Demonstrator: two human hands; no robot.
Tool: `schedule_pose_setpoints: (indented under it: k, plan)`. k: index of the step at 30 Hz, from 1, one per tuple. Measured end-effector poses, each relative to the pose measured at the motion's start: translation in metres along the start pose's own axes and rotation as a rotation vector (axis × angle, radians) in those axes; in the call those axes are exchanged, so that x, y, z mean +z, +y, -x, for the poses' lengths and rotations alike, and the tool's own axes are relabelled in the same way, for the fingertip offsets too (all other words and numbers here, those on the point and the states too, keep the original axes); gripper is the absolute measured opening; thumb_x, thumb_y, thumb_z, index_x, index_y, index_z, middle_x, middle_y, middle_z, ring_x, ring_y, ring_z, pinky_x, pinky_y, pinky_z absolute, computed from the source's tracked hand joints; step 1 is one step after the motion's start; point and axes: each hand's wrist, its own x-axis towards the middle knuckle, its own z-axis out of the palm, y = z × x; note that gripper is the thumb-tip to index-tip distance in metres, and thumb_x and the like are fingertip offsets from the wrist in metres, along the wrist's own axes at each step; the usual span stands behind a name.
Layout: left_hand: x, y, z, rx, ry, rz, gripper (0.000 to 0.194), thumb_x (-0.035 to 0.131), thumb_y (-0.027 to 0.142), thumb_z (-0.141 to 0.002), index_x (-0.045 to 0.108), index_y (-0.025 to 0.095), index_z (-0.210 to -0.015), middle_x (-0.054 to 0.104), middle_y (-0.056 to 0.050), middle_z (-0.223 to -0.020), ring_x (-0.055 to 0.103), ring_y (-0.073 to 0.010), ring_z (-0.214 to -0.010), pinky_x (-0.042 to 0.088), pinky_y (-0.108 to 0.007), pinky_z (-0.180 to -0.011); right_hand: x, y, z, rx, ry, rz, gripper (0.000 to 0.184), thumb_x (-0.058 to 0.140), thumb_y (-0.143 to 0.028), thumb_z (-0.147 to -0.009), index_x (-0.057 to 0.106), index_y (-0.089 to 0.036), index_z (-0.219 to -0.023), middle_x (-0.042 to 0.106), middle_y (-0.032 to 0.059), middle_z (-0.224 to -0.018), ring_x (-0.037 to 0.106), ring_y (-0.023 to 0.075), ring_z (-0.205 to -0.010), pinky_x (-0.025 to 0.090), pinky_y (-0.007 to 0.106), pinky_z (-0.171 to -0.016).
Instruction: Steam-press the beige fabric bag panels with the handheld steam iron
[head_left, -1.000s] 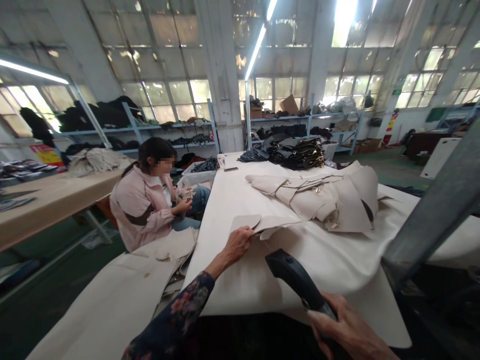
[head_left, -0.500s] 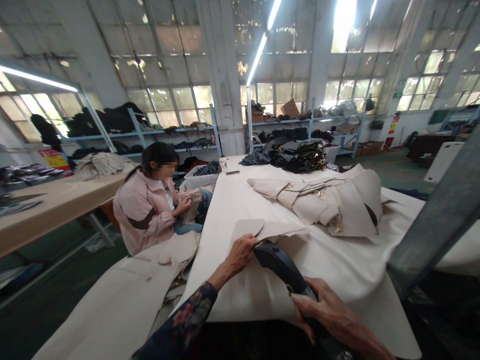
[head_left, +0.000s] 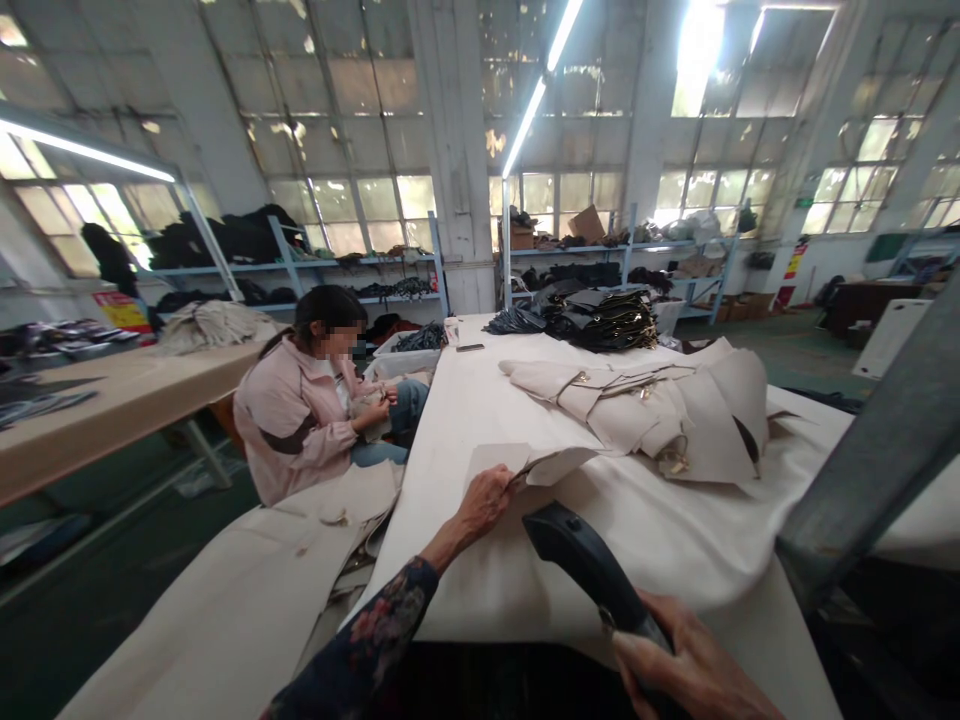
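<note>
My left hand [head_left: 486,503] reaches out over the white-covered table [head_left: 480,590] and pinches the near edge of a beige cut leather piece [head_left: 536,462]. My right hand [head_left: 686,665] is closed round the handle of a black hand-held tool [head_left: 585,565], whose head points toward that piece and hangs a little short of it. Behind the piece lies a heap of beige cut pieces with metal fittings [head_left: 652,400].
A person in a pink jacket [head_left: 300,410] sits left of the table, handling a small beige piece. A pile of black pieces [head_left: 592,312] sits at the far end. Beige sheets [head_left: 240,590] hang off the left. A grey metal post [head_left: 877,450] slants at the right.
The black tool went forward until its head was at my left hand, then drew back and to the right. My left hand kept its hold on the beige piece.
</note>
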Motion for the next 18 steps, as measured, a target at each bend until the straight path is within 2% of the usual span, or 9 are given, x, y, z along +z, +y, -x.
schedule_pose_setpoints:
  k: [6,11,14,18]
  plan:
    - [0.003,0.016,0.007,0.030,-0.021,0.064,0.021,0.044,0.014,-0.081,0.054,0.018,-0.064,0.054,-0.002,-0.072,0.053,-0.0146,-0.067,0.038,-0.024,-0.063,0.001,-0.007,-0.012,-0.076,-0.008,-0.126,0.024,0.051,-0.039,-0.082,0.049,-0.017,-0.073,0.048,-0.0071,-0.047,0.044,0.0070,-0.038,0.037,0.018,-0.040]
    - [0.007,0.020,0.010,0.038,-0.019,0.145,0.019,0.042,0.012,-0.076,0.050,0.018,-0.060,0.051,-0.001,-0.069,0.050,-0.0147,-0.064,0.037,-0.025,-0.062,0.005,-0.004,-0.021,-0.113,0.017,-0.165,0.023,0.050,-0.038,-0.084,0.049,-0.017,-0.075,0.048,-0.0074,-0.048,0.042,0.0061,-0.036,0.039,0.017,-0.039]
    - [0.005,0.026,0.010,0.027,-0.010,0.207,0.020,0.043,0.016,-0.075,0.044,0.018,-0.056,0.046,0.001,-0.061,0.045,-0.0140,-0.061,0.036,-0.025,-0.060,0.003,-0.005,-0.023,-0.122,0.027,-0.176,0.022,0.051,-0.038,-0.084,0.049,-0.017,-0.077,0.049,-0.0072,-0.050,0.044,0.0065,-0.037,0.040,0.017,-0.038]
    - [-0.007,0.037,0.007,-0.046,0.054,0.315,0.027,0.038,0.026,-0.081,0.038,0.019,-0.055,0.035,0.004,-0.054,0.036,-0.0112,-0.055,0.029,-0.023,-0.052,-0.003,-0.011,-0.016,-0.107,0.078,-0.150,0.024,0.053,-0.040,-0.083,0.048,-0.018,-0.074,0.049,-0.0071,-0.048,0.044,0.0071,-0.037,0.040,0.018,-0.039]
